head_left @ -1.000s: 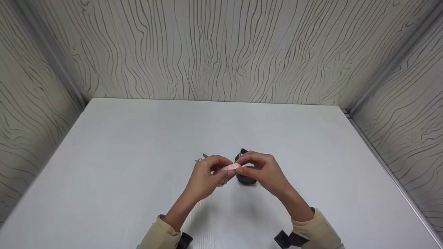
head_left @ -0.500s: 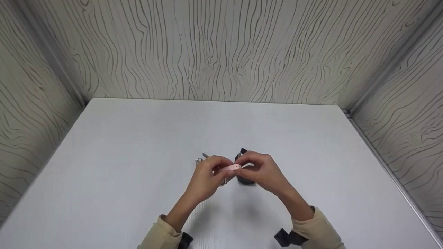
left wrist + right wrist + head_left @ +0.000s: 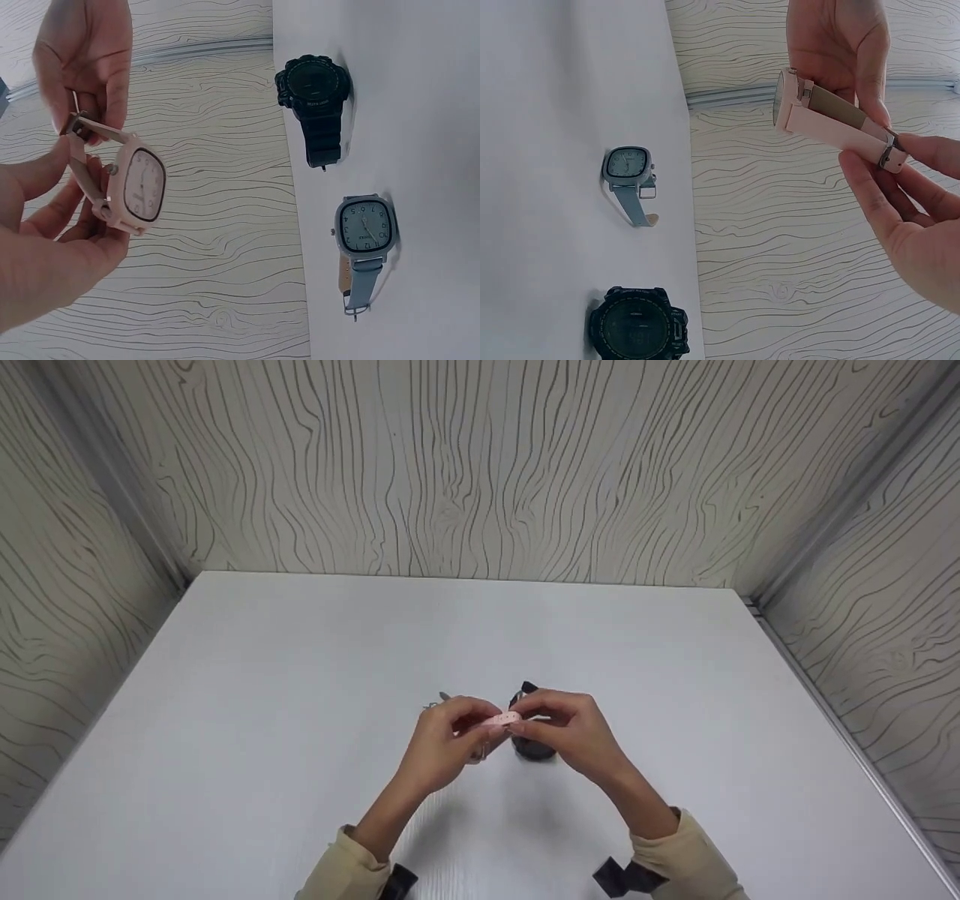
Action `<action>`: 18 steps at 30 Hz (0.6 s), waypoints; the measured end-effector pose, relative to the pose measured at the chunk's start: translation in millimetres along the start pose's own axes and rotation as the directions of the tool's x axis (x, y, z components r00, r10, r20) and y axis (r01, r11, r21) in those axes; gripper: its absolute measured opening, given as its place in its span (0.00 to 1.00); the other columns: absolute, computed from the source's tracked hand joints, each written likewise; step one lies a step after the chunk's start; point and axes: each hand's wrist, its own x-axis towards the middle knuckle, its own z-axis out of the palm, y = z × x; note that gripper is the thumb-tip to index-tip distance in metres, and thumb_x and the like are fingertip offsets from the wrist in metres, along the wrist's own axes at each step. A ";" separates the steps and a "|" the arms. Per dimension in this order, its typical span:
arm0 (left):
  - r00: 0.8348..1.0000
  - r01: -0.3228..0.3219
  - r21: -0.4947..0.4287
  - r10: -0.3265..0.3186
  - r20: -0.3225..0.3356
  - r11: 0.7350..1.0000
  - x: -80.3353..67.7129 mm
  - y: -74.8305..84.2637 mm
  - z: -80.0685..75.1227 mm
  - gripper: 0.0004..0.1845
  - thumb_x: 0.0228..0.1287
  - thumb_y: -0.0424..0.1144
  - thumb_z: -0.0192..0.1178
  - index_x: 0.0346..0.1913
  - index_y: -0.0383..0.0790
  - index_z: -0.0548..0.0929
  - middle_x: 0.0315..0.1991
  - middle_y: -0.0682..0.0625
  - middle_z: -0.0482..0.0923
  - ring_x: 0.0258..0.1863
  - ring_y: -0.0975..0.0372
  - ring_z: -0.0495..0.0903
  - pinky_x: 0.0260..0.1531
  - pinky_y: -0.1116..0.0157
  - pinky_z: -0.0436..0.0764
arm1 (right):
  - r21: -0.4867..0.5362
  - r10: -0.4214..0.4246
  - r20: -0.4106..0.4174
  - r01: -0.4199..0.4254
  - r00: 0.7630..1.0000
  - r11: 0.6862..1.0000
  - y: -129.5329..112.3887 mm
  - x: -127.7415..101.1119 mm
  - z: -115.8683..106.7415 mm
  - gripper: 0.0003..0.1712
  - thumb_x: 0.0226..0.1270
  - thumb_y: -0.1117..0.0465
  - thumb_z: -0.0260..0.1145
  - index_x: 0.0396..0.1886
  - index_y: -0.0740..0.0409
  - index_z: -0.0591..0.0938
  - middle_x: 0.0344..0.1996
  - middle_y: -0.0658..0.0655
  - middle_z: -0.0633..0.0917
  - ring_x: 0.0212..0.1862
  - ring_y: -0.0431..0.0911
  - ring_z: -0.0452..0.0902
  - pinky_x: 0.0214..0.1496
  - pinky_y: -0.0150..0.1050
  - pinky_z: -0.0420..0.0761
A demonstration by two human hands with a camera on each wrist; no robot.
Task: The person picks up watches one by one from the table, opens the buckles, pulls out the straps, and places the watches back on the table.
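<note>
Blue-grey watch [image 3: 363, 240] lies on the white table [image 3: 262, 675], square pale dial up, blue strap loosely curled with its tan lining showing; in the head view only a sliver of it shows left of the left hand [image 3: 442, 739]. Left hand is raised above the table near its middle, fingers curled, thumb and fingertips pinching the case end of the pink watch [image 3: 137, 186]. The pink watch is held clear of the table, between both hands: rounded-square case, white dial, strap pink outside and tan inside. In the left wrist view the dial faces the camera, and the strap runs up to the other hand. In the right wrist view the strap [image 3: 840, 124] runs from the case down to a small metal buckle [image 3: 889, 154]. Right hand [image 3: 566, 727] meets the left directly over the watch, fingers curled, thumb and forefinger pinching the strap at the buckle end. Fingertips of the two hands are touching or nearly so in the head view; cannot tell which. Black watch [image 3: 315, 97], round and chunky with a dark dial, lies flat on the table just beyond and partly under the right hand, near the blue-grey one but apart from it. Beige sleeves [image 3: 694, 859] cover both forearms.
</note>
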 end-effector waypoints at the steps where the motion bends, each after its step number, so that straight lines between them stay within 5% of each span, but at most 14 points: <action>1: 1.000 0.008 -0.005 -0.008 0.002 1.000 -0.1 -0.3 -0.1 0.09 0.60 0.38 0.61 0.41 0.37 0.82 0.36 0.51 0.79 0.33 0.62 0.74 0.34 0.68 0.78 | 0.010 -0.006 0.004 0.006 1.000 1.000 0.6 -0.3 -0.5 0.08 0.59 0.70 0.63 0.38 0.69 0.81 0.34 0.62 0.81 0.37 0.47 0.78 0.42 0.38 0.81; 7: 1.000 0.003 -0.021 -0.003 0.004 1.000 -0.3 -1.9 -0.8 0.09 0.59 0.36 0.62 0.41 0.37 0.82 0.35 0.51 0.79 0.31 0.62 0.74 0.30 0.70 0.77 | 0.070 -0.027 0.029 0.025 0.999 0.997 3.6 -1.2 -2.1 0.08 0.59 0.73 0.62 0.38 0.73 0.79 0.34 0.64 0.80 0.37 0.45 0.79 0.42 0.39 0.80; 18: 1.000 -0.016 0.048 0.017 -0.023 0.999 -0.3 -0.5 2.3 0.08 0.58 0.35 0.62 0.39 0.36 0.82 0.35 0.51 0.79 0.33 0.63 0.75 0.35 0.68 0.77 | -0.014 0.054 0.061 -0.053 0.997 0.998 3.0 2.0 0.2 0.09 0.59 0.69 0.63 0.40 0.69 0.80 0.34 0.63 0.80 0.38 0.45 0.78 0.44 0.37 0.79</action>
